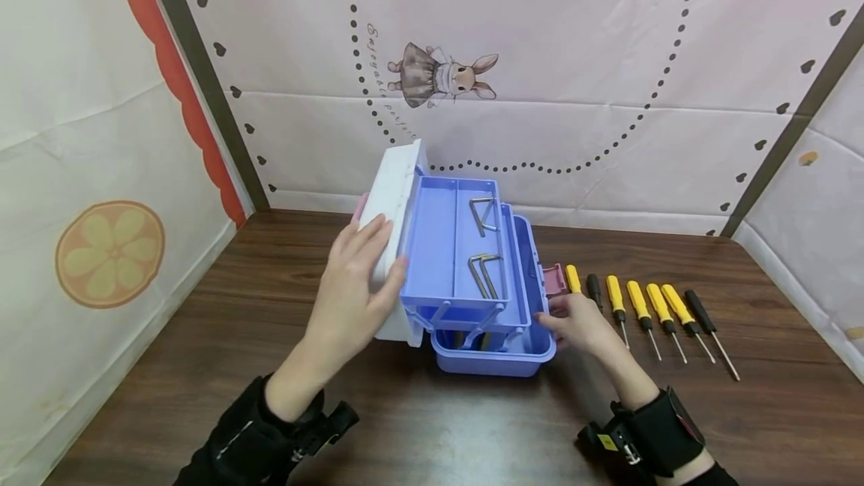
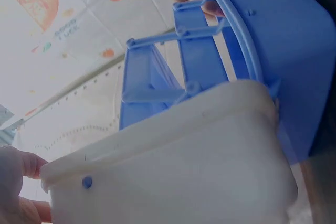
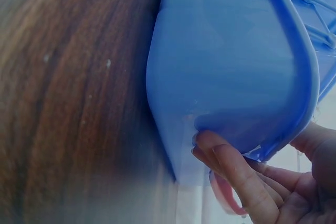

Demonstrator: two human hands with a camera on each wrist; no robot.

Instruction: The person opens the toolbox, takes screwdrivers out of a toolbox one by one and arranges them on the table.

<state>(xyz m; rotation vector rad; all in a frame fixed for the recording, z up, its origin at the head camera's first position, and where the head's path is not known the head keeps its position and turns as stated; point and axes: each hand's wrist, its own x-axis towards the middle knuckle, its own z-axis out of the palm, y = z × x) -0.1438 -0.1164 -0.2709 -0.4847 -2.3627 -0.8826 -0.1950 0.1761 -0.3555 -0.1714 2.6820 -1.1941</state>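
Note:
A blue toolbox (image 1: 496, 364) stands open with its stepped trays (image 1: 432, 246) raised and its white lid (image 1: 398, 178) folded back to the left. My left hand (image 1: 354, 283) holds the lid, fingers over its outer side and thumb near the tray-side edge. On the right, my right hand (image 1: 577, 321) grips the box's rim, fingers against the outer wall (image 3: 226, 77) beside the pink latch (image 1: 555, 280). Several L-shaped hex keys (image 1: 482, 276) lie in the top tray. Inside the lower box, dark items are mostly hidden under the trays.
Several screwdrivers with yellow or black handles (image 1: 637, 298) lie in a row to the right of the box. Behind the brown wooden table (image 1: 472, 426) hangs a printed cloth (image 1: 574, 58), with more cloth at both sides.

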